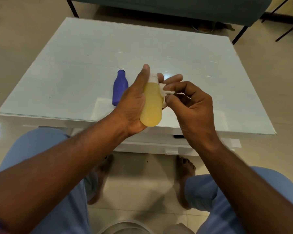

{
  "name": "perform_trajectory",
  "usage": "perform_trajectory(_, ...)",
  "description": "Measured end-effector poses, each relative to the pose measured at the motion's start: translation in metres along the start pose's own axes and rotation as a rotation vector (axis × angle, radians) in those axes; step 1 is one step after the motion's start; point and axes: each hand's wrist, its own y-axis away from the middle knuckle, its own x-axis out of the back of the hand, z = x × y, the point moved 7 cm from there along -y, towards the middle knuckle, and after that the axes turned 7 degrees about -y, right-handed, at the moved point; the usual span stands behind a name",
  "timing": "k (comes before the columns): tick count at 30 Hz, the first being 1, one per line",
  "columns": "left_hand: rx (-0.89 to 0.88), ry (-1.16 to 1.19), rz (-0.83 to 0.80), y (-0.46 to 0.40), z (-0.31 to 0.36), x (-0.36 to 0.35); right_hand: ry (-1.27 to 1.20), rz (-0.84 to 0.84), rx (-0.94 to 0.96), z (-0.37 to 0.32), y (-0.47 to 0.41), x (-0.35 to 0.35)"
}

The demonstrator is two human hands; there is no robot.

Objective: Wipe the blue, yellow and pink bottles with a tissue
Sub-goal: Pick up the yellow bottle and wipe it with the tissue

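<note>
A glossy white table stands on beige floor tiles; the blue bottle lies left on it; the left hand grips the yellow bottle above the near edge; the right hand pinches a tissue against its right side; a dark bench stands far.

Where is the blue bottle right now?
The blue bottle stands on the white table, just left of the left hand gripping the yellow bottle.

White glass-topped table on glossy beige tiled floor
</note>
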Motion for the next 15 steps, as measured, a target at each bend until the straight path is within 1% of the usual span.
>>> perform_trajectory(4,-0.006,-0.092,0.057,-0.003,-0.005,0.002,-0.063,0.04,0.014,-0.002,-0.004,0.002)
perform_trajectory(8,-0.036,-0.086,0.096,-0.002,-0.003,0.004,-0.106,0.024,-0.003,-0.003,-0.003,-0.004)
perform_trajectory(15,-0.09,0.122,0.126,-0.004,0.006,0.018,0.036,0.0,-0.034,0.007,0.011,-0.015)
